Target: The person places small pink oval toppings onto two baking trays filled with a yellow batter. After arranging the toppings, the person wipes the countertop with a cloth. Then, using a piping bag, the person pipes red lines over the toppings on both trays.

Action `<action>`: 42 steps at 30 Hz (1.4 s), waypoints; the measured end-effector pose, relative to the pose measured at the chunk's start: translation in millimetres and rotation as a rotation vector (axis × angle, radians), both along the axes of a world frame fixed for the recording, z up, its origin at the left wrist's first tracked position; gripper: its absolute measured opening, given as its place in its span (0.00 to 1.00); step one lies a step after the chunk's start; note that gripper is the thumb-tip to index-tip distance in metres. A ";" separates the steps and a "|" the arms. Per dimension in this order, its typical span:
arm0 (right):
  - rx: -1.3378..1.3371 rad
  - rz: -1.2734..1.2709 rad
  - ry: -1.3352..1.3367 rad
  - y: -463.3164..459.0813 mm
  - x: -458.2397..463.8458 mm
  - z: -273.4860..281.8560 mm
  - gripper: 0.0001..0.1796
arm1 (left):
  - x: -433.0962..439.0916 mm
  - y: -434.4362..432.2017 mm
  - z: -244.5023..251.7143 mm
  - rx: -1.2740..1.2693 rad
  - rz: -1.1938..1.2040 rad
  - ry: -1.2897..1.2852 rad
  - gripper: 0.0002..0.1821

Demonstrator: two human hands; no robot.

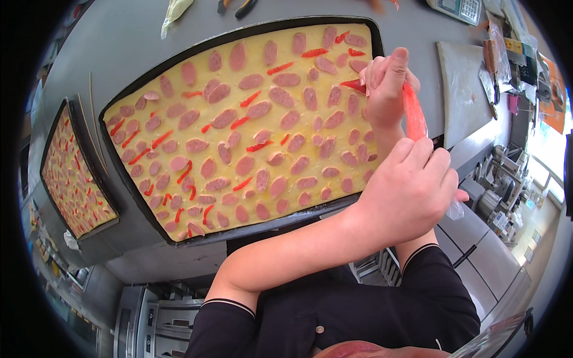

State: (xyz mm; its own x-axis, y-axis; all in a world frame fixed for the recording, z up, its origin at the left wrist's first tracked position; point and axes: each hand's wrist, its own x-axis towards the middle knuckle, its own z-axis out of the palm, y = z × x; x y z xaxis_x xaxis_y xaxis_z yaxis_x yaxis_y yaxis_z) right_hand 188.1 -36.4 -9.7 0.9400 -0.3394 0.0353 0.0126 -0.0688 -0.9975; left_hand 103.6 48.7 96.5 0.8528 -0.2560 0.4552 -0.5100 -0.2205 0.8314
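Note:
A large black baking tray [273,223] holds a pale yellow sheet of dough or batter, dotted with sausage slices [282,96] and short red streaks of sauce [280,68]. Over its right side, my right hand [387,89] grips the front part of a clear piping bag [415,116] filled with red sauce. The bag's red tip [353,85] points left, just above the topping. My left arm crosses in front of my body, and my left hand [407,188] clasps the bag's rear end, with loose plastic sticking out below the fingers.
At left stands a second topped tray [112,219], with thin sticks [96,129] between the trays. A white board [461,89], a knife [488,83] and a scale [461,10] lie at right. Black-and-orange handles [244,8] and a pale plastic bag [175,13] lie beyond the tray.

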 end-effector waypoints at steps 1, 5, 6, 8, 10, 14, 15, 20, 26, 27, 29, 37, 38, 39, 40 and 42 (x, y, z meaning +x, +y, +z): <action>-0.028 -0.028 -0.005 0.4 -1.2 -1.6 0.37 | -1.5 1.1 -1.0 0.006 0.005 0.005 0.20; -0.091 -0.076 -0.051 -6.1 -2.7 -2.0 0.37 | -6.9 4.9 -3.7 0.013 0.006 0.012 0.20; -0.095 -0.104 -0.073 -7.6 -3.7 -0.8 0.37 | -8.9 5.2 -2.7 0.013 -0.006 0.017 0.20; -0.090 -0.071 -0.136 -7.2 -7.3 2.3 0.37 | -13.3 4.6 1.9 -0.022 -0.002 0.016 0.20; -0.027 -0.049 -0.174 -1.4 -10.5 3.9 0.37 | -15.5 4.1 5.8 -0.043 0.008 0.008 0.20; 0.064 0.010 -0.086 17.7 -10.2 -1.0 0.36 | -14.3 7.0 6.4 -0.011 0.041 -0.001 0.19; 0.045 0.024 -0.044 21.4 -8.1 -3.5 0.36 | -12.8 9.5 3.8 0.012 0.047 0.002 0.19; -0.048 -0.025 -0.052 23.6 2.8 -10.6 0.36 | -9.3 18.1 -6.1 0.053 0.099 -0.018 0.19; -0.025 0.022 -0.134 8.9 -21.9 3.8 0.37 | -29.0 13.4 6.4 -0.070 0.012 0.043 0.18; 0.030 0.054 -0.097 6.8 -33.5 7.8 0.37 | -34.3 13.5 10.2 -0.094 -0.012 0.056 0.18; 0.023 0.053 -0.025 6.4 -53.7 9.6 0.36 | -43.9 16.8 14.8 -0.073 -0.068 0.076 0.19; -0.069 0.003 0.036 -3.1 -82.6 0.9 0.35 | -56.5 14.5 14.1 -0.091 -0.092 0.109 0.19; -0.107 -0.031 0.022 -4.0 -83.2 2.3 0.35 | -58.5 14.4 15.2 -0.095 -0.104 0.112 0.19; -0.084 -0.014 -0.011 -3.9 -85.6 4.4 0.35 | -60.5 14.7 16.9 -0.099 -0.115 0.115 0.19; -0.060 0.005 -0.048 -3.2 -88.1 6.5 0.35 | -61.3 15.1 17.8 -0.102 -0.124 0.114 0.19; 0.032 0.033 0.001 -0.6 -101.3 13.6 0.34 | -67.1 17.7 25.2 -0.109 -0.147 0.120 0.20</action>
